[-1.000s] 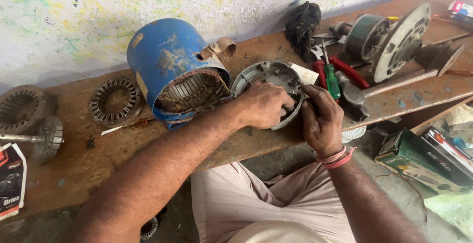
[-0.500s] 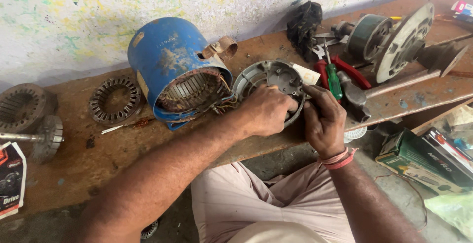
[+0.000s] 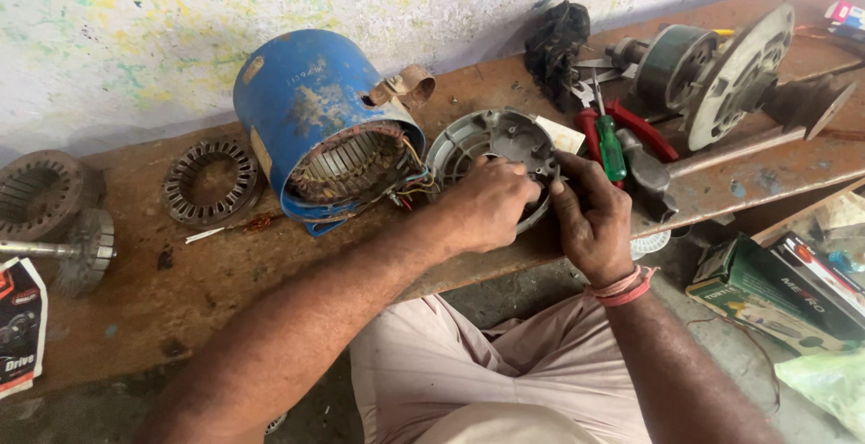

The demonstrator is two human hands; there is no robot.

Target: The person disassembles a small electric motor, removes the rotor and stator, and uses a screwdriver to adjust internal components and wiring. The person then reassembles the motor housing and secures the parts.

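A round grey metal motor end cover (image 3: pixel 487 138) lies on the wooden bench (image 3: pixel 225 273) beside a blue motor housing (image 3: pixel 315 120) with copper windings and loose wires. My left hand (image 3: pixel 487 205) rests on the cover's front part, fingers curled over something small that I cannot make out. My right hand (image 3: pixel 590 214) pinches at the cover's right rim, fingertips close to the left hand. What sits between the fingers is hidden.
A green-handled screwdriver (image 3: pixel 611 142), red-handled pliers (image 3: pixel 644 129) and a hammer (image 3: pixel 685 169) lie right of the cover. A rotor with end plate (image 3: pixel 712 70) stands at the far right. A stator ring (image 3: pixel 209 181) and other motor parts (image 3: pixel 45 196) sit at the left. Boxes (image 3: pixel 784 286) lie on the floor.
Both hands stay on the grey cover; the fingers have shifted slightly at its right rim. The view has drifted a little.
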